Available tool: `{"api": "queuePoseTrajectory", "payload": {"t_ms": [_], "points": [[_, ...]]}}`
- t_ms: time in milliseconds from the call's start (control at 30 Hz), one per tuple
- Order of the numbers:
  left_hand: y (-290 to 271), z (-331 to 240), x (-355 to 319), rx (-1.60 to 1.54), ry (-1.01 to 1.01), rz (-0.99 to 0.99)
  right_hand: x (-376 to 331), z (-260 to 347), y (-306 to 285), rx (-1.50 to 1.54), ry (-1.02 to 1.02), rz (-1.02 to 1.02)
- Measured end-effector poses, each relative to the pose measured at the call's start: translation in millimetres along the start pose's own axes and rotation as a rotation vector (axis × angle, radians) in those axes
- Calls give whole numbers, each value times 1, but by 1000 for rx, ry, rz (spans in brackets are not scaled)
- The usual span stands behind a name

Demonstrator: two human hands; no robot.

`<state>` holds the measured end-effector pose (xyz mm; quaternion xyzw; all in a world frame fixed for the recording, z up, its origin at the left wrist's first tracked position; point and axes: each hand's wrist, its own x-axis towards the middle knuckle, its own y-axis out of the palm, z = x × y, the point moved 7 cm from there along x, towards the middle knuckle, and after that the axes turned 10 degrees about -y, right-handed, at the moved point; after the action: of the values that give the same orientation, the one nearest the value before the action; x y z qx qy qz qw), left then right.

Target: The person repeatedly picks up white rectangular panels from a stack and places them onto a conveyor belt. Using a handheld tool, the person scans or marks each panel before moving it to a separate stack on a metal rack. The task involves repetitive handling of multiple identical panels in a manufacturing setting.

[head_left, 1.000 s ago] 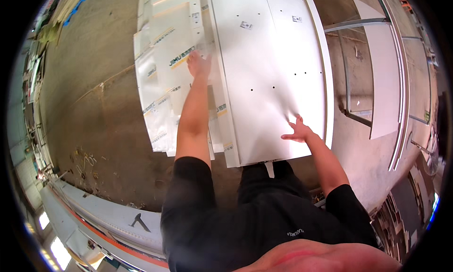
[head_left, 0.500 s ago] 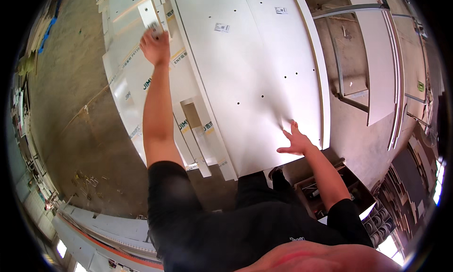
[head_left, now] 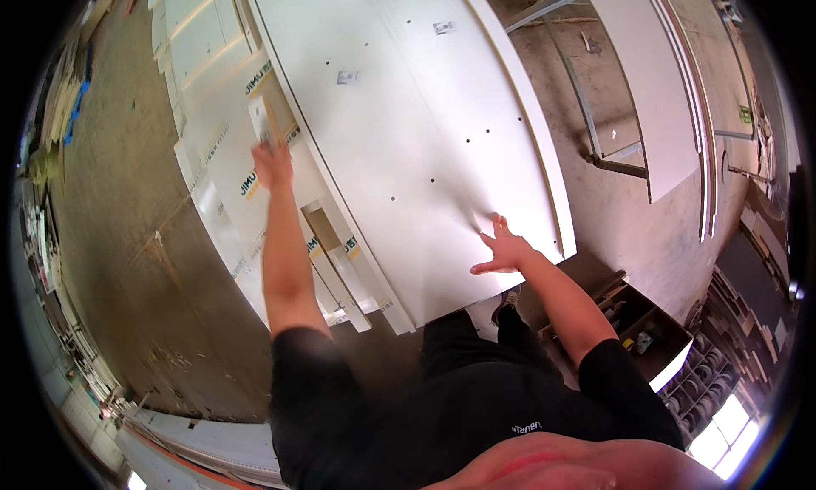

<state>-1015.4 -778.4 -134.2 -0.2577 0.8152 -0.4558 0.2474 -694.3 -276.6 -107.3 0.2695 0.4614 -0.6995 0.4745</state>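
Observation:
My left hand [head_left: 274, 164] is closed on the near end of a short white board strip [head_left: 259, 114], slightly blurred by motion. It is over the stacked white boards [head_left: 223, 146], which carry printed film, left of a large white panel [head_left: 382, 124]. That panel has several small dark holes and two printed labels [head_left: 348, 78]. Near the panel's front right part, my right hand [head_left: 510, 249] is open with fingers spread, and a shadow falls beside its fingertips. Whether it touches the panel I cannot tell.
A metal frame [head_left: 578, 86] with long upright boards [head_left: 650, 90] stands to the right. By my right elbow sits an open dark box [head_left: 650, 324] with small items in it. Loose boards and scraps [head_left: 748, 294] are piled at the far right. Concrete floor [head_left: 127, 260] lies to the left.
My left hand has come nearer to me with the white strip still in it. The right hand keeps its spread pose. The whole view has shifted somewhat.

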Motion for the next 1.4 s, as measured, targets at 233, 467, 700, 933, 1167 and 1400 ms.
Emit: {"api": "queuePoseTrajectory", "payload": {"t_ms": [233,467,700,933,1167,1400], "points": [[-13,89,-348,-672,-59,452,-30,-3,-12,26,-94,-71],[-29,-28,-630,-183,456,702,-106,-113,-13,1403,-291,-135],[32,-137,-807,35,831,706,-287,-223,29,67,-602,-304],[73,-259,-922,75,1061,778,-402,-337,33,-104,-477,-433],[117,-327,-926,192,1044,846,-403,-402,12,-56,-452,-520],[185,-392,-887,113,981,726,-394,-558,-13,166,64,-510]]}}
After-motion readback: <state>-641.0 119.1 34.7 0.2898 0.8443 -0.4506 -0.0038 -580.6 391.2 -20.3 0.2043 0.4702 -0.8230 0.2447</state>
